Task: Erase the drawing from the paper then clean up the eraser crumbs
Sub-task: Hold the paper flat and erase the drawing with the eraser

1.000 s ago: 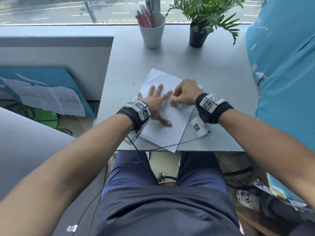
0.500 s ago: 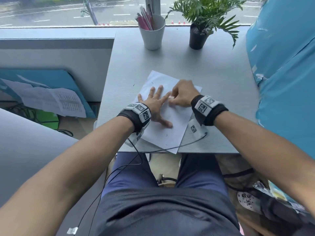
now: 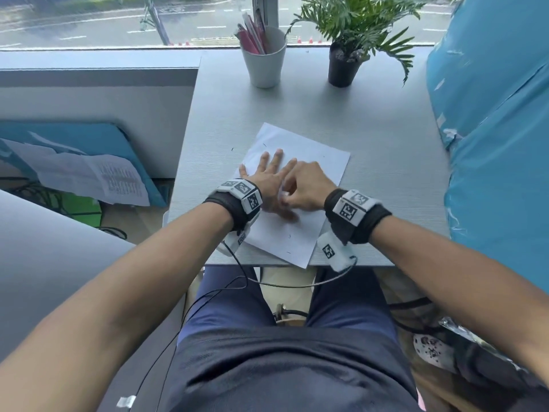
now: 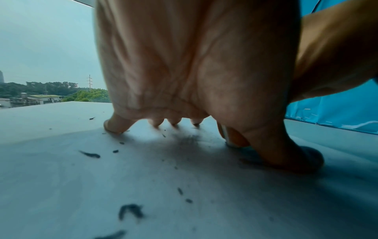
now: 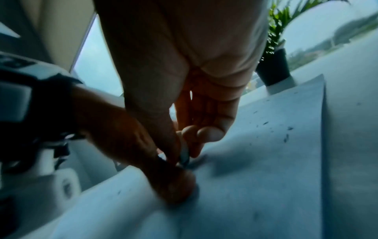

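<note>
A white sheet of paper [image 3: 312,162] lies tilted on the grey desk [image 3: 371,120]. My left hand [image 3: 269,176] lies flat on it with fingers spread and presses it down. My right hand [image 3: 303,185] sits just right of the left one, partly over it, and pinches a small white eraser [image 3: 283,195] [image 5: 185,153] against the sheet beside the left thumb. Dark eraser crumbs [image 4: 131,210] lie scattered over the paper, more crumbs [image 5: 286,137] toward its far edge. What is left of the drawing is hidden under the hands.
A white cup of pens [image 3: 263,55] and a potted plant [image 3: 346,63] stand at the back of the desk by the window. A blue wrapped bulk [image 3: 499,129] borders the desk on the right. Cables [image 3: 267,282] hang off the near edge.
My right hand has slid left and toward me with the eraser, from by the left fingertips to beside the left thumb. The left hand still presses the paper.
</note>
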Demonstrator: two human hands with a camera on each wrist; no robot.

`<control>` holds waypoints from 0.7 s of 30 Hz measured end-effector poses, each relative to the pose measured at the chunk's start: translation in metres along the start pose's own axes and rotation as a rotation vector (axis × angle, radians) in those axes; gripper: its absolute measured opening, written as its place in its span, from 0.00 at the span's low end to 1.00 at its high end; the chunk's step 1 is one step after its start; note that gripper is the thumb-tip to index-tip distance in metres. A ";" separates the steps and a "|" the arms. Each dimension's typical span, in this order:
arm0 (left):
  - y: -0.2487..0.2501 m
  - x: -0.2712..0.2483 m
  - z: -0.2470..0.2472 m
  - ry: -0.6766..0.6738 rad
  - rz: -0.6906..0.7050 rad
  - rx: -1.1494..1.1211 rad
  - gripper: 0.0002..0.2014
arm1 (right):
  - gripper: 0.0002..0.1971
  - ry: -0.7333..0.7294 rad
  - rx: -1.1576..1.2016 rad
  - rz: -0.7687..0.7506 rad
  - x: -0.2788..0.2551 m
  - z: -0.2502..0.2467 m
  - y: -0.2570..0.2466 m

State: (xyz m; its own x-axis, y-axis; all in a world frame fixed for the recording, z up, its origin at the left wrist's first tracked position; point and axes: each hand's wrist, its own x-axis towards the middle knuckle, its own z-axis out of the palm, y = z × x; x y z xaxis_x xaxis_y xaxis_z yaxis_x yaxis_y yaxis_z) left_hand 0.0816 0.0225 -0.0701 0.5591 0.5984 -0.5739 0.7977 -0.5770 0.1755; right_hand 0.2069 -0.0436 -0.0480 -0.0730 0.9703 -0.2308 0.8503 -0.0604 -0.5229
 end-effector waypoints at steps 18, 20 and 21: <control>-0.003 -0.020 -0.011 0.145 -0.052 0.127 0.65 | 0.07 0.233 -0.031 0.251 0.006 -0.037 0.048; -0.006 -0.024 -0.016 0.186 -0.035 0.187 0.59 | 0.08 0.220 -0.046 0.234 0.012 -0.039 0.046; -0.008 -0.024 -0.018 0.204 -0.014 0.200 0.58 | 0.08 0.217 -0.051 0.225 0.015 -0.039 0.044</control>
State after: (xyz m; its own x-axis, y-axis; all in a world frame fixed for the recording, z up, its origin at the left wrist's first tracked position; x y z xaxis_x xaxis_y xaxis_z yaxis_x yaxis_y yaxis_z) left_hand 0.0662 0.0226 -0.0435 0.5982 0.6950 -0.3989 0.7567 -0.6537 -0.0042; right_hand 0.2637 -0.0230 -0.0430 0.2285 0.9614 -0.1530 0.8576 -0.2732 -0.4357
